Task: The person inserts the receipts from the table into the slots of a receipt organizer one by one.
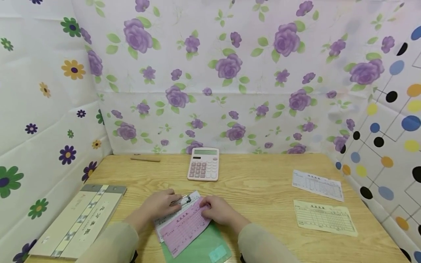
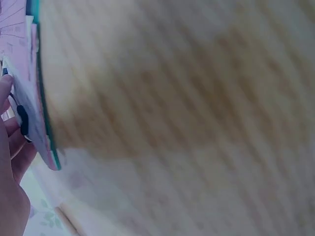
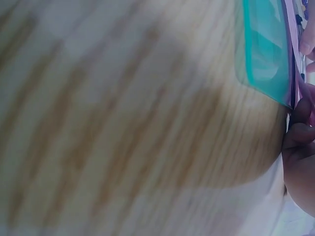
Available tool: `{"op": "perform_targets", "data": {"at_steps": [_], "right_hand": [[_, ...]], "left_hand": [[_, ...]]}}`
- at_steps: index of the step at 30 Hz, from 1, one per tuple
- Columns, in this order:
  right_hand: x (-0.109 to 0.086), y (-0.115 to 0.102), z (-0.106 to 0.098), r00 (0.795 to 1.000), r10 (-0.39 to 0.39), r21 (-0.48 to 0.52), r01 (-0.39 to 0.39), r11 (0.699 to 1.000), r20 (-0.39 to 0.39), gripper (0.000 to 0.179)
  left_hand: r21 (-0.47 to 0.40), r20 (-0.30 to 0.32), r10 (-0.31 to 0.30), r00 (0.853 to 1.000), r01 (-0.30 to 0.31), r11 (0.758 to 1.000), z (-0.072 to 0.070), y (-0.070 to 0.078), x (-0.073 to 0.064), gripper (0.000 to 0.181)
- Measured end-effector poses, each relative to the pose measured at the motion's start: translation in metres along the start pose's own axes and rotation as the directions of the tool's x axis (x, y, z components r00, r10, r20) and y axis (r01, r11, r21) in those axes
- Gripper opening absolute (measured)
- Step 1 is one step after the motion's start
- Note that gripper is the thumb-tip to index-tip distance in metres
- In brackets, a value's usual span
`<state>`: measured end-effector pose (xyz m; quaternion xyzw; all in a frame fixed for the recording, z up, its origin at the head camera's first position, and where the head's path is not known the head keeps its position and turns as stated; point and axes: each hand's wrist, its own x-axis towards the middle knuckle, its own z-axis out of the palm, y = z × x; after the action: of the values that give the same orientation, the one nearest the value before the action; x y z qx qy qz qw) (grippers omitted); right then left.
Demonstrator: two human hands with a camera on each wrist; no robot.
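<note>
In the head view, a pink printed form (image 1: 184, 229) lies slantwise over white printed sheets (image 1: 194, 195) on a green folder (image 1: 197, 245). My right hand (image 1: 218, 210) pinches the pink form's upper right corner between thumb and curled fingers. At the folder's top, my left hand (image 1: 161, 205) has its thumb and fingers at a metal clip (image 1: 185, 200) with black ends. The left wrist view shows that clip (image 2: 22, 118) between the left thumb and fingers. The folder's green edge (image 3: 250, 59) appears beside the right hand (image 3: 299, 147) in the right wrist view.
A pink calculator (image 1: 204, 164) stands behind the hands. A beige binder (image 1: 75, 223) lies at left, with a brown stick (image 1: 145, 159) farther back. On the right lie a white form (image 1: 317, 185) and a yellow form (image 1: 323, 218). Patterned cloth (image 1: 210, 76) walls the table.
</note>
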<state>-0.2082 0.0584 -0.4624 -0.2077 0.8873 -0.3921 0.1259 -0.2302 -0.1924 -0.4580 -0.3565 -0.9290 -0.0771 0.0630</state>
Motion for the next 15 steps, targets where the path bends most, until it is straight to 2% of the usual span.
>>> {"op": "perform_targets", "data": {"at_steps": [4, 6, 12, 15], "right_hand": [[-0.0002, 0.0008, 0.002, 1.0, 0.006, -0.01, -0.006, 1.0, -0.006, 0.019], [-0.0001, 0.0013, 0.0022, 1.0, 0.016, -0.013, -0.016, 1.0, -0.006, 0.019], [-0.0016, 0.0022, 0.0018, 1.0, 0.029, -0.029, -0.029, 0.999, -0.005, 0.019], [-0.0026, 0.0012, 0.0021, 1.0, 0.025, -0.042, -0.025, 0.999, 0.001, 0.019]], "left_hand": [[-0.018, -0.041, -0.019, 0.999, 0.019, 1.0, 0.0031, 0.0004, -0.0052, 0.038], [-0.038, -0.04, -0.033, 0.999, 0.031, 0.999, 0.0029, 0.0008, -0.0059, 0.039], [-0.168, 0.051, -0.062, 0.997, 0.07, 0.983, -0.0008, 0.0014, -0.0024, 0.04], [-0.191, 0.096, -0.056, 0.994, 0.074, 0.979, -0.0007, 0.0002, -0.0014, 0.043]]}}
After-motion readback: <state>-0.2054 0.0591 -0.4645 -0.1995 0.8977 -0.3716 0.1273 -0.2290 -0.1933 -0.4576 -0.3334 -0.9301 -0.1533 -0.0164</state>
